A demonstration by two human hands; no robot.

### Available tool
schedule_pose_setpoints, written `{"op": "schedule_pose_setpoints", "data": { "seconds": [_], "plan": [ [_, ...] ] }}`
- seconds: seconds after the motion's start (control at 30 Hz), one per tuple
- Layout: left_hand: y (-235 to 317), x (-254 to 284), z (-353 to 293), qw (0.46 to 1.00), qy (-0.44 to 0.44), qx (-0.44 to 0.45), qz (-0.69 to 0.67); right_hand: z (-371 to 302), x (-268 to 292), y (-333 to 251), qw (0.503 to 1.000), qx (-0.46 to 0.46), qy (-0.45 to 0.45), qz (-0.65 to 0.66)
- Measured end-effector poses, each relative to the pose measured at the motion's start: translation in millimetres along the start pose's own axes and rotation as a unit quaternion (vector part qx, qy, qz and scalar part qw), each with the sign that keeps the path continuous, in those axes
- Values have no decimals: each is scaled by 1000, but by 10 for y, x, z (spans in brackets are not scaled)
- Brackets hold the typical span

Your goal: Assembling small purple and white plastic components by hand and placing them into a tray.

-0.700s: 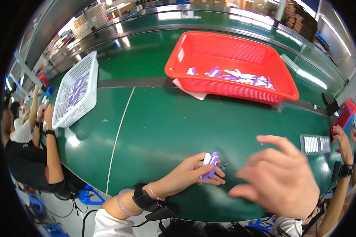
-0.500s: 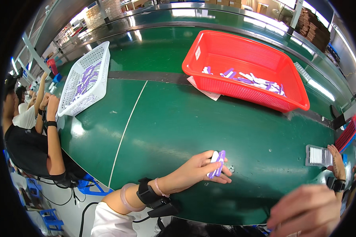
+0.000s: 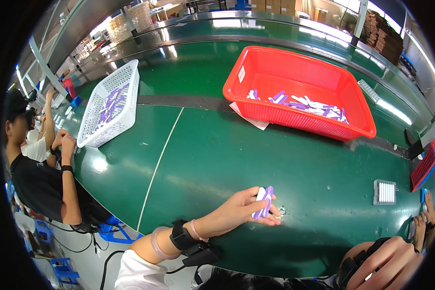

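My left hand (image 3: 241,210) is above the green table, palm up. Its thumb and fingers close on a small bunch of flat purple and white plastic sticks (image 3: 263,203). At the lower right edge is my right hand (image 3: 389,265), fingers curled, back toward me. A tiny white patch shows between its fingers; what it holds, if anything, is hidden. Beyond my hands stands a red plastic basket (image 3: 295,119) with similar purple and white sticks (image 3: 314,106) on its floor.
At the far left a white basket (image 3: 130,108) holds more purple sticks; a person in black (image 3: 41,179) works beside it. To the right lies a clear tray (image 3: 385,203) with a row of white pieces. Another person's hands (image 3: 427,212) are at the right edge.
My right hand has moved right and down toward the picture's edge. Another person's hand has left the clear tray. My left hand still grips the sticks, almost unmoved.
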State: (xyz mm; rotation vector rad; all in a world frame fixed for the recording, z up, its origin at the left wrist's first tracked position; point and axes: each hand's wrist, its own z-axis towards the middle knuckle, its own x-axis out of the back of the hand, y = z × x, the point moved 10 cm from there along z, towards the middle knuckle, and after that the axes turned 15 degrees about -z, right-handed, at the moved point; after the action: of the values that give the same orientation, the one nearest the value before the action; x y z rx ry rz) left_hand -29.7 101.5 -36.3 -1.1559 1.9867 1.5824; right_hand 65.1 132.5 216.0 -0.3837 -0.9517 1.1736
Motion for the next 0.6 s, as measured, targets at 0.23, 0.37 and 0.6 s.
{"op": "schedule_pose_setpoints", "data": {
  "seconds": [0.23, 0.37, 0.6],
  "plan": [
    [26, -47, 25, 1000, 9, -3, 22, -168, 149, -223, 986, 83, 134, -49],
    [47, 26, 14, 999, 26, -10, 23, -141, 205, -178, 994, 45, 95, -39],
    [48, -22, 31, 1000, 7, -21, 9, -221, 221, -547, 974, 224, 32, -25]
  ]
}}
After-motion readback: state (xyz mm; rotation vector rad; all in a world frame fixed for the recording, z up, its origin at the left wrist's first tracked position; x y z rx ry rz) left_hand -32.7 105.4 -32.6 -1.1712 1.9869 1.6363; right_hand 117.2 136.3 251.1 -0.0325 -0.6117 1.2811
